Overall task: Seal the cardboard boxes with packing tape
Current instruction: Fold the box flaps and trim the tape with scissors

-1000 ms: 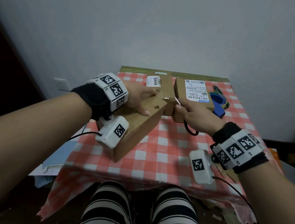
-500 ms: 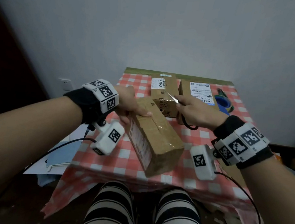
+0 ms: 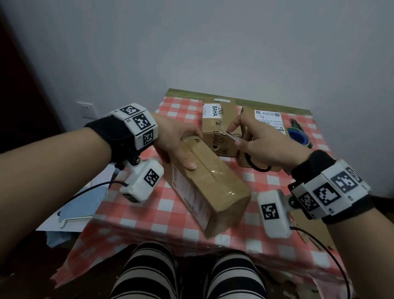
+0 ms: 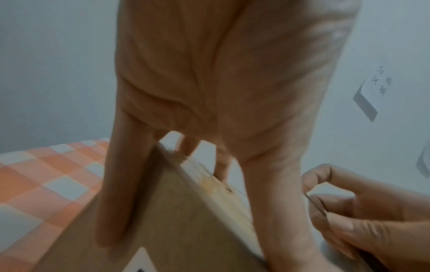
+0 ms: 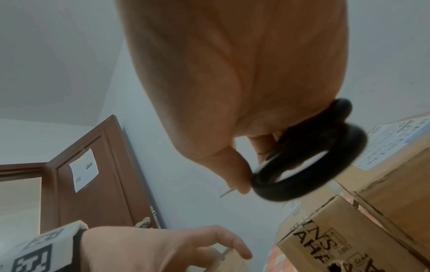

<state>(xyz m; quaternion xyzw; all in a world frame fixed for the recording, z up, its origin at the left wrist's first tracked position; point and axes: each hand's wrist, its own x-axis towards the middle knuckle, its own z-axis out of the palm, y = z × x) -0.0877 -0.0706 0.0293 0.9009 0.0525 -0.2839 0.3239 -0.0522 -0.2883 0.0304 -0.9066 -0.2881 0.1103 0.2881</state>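
A long cardboard box (image 3: 211, 188) with clear tape along its top seam lies at a slant over the table's front edge. My left hand (image 3: 184, 148) grips its far end, thumb on top and fingers round the end. In the left wrist view the fingers straddle the box (image 4: 186, 230) edge. My right hand (image 3: 241, 141) holds small scissors (image 3: 229, 135) just right of the box's far end, blades pointing left. The scissors' black handle loops (image 5: 302, 174) hang below the palm. No tape is in either hand.
Two more boxes stand at the back, one printed BAHA (image 3: 216, 117) and one with a white shipping label (image 3: 268, 118). A blue tape dispenser (image 3: 298, 137) lies at the back right. The checked tablecloth (image 3: 171, 107) covers the small table. Papers (image 3: 79, 200) lie on the floor to the left.
The left hand has swung the long box round, so its near end now points to the front right with the taped seam up. The right hand with the scissors rose slightly.
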